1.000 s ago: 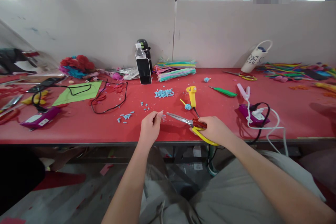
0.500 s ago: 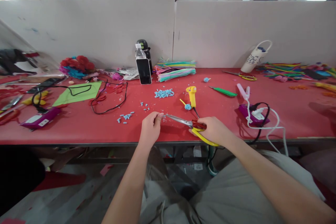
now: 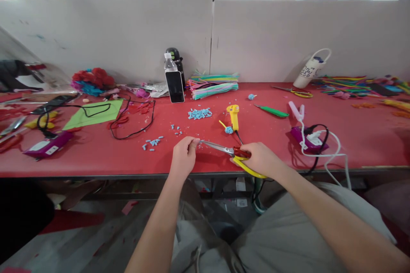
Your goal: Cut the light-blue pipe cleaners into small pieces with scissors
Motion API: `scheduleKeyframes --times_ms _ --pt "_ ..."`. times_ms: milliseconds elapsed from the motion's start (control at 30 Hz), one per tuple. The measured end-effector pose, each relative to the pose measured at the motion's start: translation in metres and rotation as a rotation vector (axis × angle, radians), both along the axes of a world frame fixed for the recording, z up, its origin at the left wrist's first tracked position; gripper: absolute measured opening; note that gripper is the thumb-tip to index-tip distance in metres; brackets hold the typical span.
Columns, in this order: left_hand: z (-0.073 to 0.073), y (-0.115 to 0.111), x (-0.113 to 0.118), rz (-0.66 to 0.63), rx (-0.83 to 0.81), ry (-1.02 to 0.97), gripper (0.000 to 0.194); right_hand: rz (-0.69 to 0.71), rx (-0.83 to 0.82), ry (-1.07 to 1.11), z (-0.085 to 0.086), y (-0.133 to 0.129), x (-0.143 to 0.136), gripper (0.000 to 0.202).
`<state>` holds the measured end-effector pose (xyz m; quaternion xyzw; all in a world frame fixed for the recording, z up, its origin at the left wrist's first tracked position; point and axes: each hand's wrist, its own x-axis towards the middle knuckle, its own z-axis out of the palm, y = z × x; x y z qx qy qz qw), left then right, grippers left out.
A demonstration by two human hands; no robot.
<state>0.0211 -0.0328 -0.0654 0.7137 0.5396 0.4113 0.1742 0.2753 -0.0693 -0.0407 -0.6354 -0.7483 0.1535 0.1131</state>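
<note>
The fingers of the left hand are pressed together, thumb against forefinger, right by the tips of the scissors; from here I can't make out what, if anything, is pinched between them. The right hand has its fingers curled around the red and yellow handles, the blades pointing across at the left hand, above the near part of the red table.

Just beyond the hands I see a yellow glue gun, with a knobbly blue ball beside its lower end. A pile of small blue pieces lies to the left of the gun, and looser blue bits are scattered nearer the left hand. Farther back, a phone stands upright in front of a clear bottle, next to a bundle of coloured stems. A green tapered object lies off to the right of the gun.
</note>
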Motion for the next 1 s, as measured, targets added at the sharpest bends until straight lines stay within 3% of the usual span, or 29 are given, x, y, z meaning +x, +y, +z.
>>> scheduleKeyframes --times_ms 1000 --pt "0.0022 -0.0011 0.0009 0.002 0.003 -0.022 0.033 -0.007 0.0 0.002 -0.0023 0.0008 -0.0007 0.032"
